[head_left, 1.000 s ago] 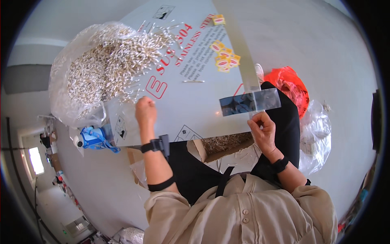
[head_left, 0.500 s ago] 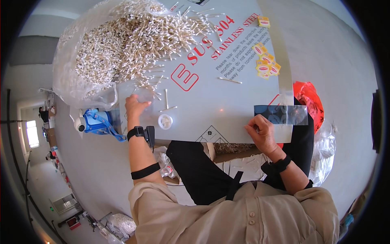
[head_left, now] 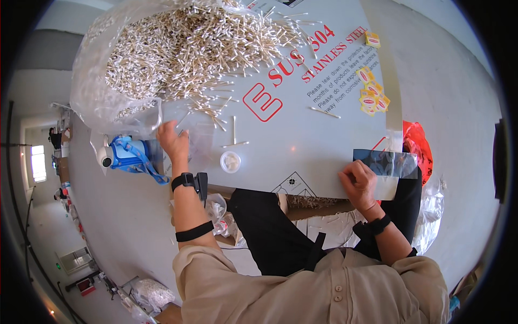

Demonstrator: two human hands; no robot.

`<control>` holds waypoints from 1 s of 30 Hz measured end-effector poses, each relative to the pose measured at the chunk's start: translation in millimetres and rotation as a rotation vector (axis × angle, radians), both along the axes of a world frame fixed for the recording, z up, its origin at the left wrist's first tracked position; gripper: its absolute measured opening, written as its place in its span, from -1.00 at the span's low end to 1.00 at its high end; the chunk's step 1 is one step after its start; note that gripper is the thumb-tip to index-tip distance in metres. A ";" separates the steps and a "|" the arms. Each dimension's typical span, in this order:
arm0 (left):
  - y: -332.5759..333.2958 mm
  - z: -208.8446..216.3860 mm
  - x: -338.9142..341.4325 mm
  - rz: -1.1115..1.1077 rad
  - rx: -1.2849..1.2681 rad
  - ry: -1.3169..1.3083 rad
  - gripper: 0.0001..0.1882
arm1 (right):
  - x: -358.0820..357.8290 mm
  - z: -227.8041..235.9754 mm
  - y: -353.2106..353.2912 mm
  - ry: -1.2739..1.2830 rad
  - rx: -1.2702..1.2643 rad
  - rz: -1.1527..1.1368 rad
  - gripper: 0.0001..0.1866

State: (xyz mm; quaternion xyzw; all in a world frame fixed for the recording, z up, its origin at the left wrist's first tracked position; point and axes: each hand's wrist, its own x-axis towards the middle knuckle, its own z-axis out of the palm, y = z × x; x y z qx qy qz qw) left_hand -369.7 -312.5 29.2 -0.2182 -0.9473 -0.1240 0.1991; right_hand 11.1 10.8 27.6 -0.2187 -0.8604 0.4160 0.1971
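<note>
My left hand (head_left: 174,143) hovers at the table's left edge, thumb and fingers apart, with nothing seen in it. Right beside it lies a thin clear plastic bag (head_left: 202,141). Beyond that hand, a big heap of cotton swabs (head_left: 199,51) spills from a large clear plastic bag (head_left: 89,100). Two loose swabs (head_left: 234,129) lie near a small round clear tub (head_left: 230,162) with white contents. At the near right edge my right hand (head_left: 359,182) rests with curled fingers, nothing showing in them. A dark film strip (head_left: 386,163) is just past its knuckles.
The table (head_left: 318,140) has a grey printed metal-sheet surface. Small yellow packets (head_left: 372,94) lie at the far right. A blue and white bottle (head_left: 127,154) with a strap stands by the left edge; a red plastic bag (head_left: 418,143) is at the right. Below sits an open cardboard box (head_left: 318,208).
The view has shifted, so the table appears farther right. My left hand has moved left, away from the tub and toward the table's edge. My right hand's fingers are curled in more.
</note>
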 end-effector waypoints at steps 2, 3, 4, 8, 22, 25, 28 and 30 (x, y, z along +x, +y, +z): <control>31.0 20.3 2.6 -0.169 0.001 0.068 -0.46 | 1.3 -1.1 0.9 -0.002 0.003 -0.008 -0.81; 48.4 28.2 3.6 -0.250 -0.068 -0.045 -0.50 | 2.0 -1.7 1.6 -0.003 0.015 -0.007 -0.81; 56.9 31.5 0.8 -0.324 -0.139 -0.153 -0.54 | 1.2 -1.6 1.4 0.000 0.025 0.000 -0.81; 77.7 19.3 -20.0 -0.351 -0.265 -0.168 -0.69 | 0.6 -2.0 -0.9 -0.007 0.002 -0.002 -0.81; 236.2 6.2 62.2 -0.576 -0.216 -0.277 -0.90 | 2.7 -6.4 3.2 0.070 0.052 0.019 -0.83; 258.5 6.5 100.4 -0.635 -0.236 -0.303 -0.91 | 1.9 -8.3 2.8 0.083 0.057 0.016 -0.83; 264.4 15.2 132.3 -0.619 -0.121 -0.399 -0.91 | 2.2 -6.5 4.4 0.072 0.029 0.038 -0.84; 254.5 23.5 146.7 -0.580 -0.006 -0.395 -0.85 | 3.6 0.8 7.1 0.011 -0.045 0.014 -0.84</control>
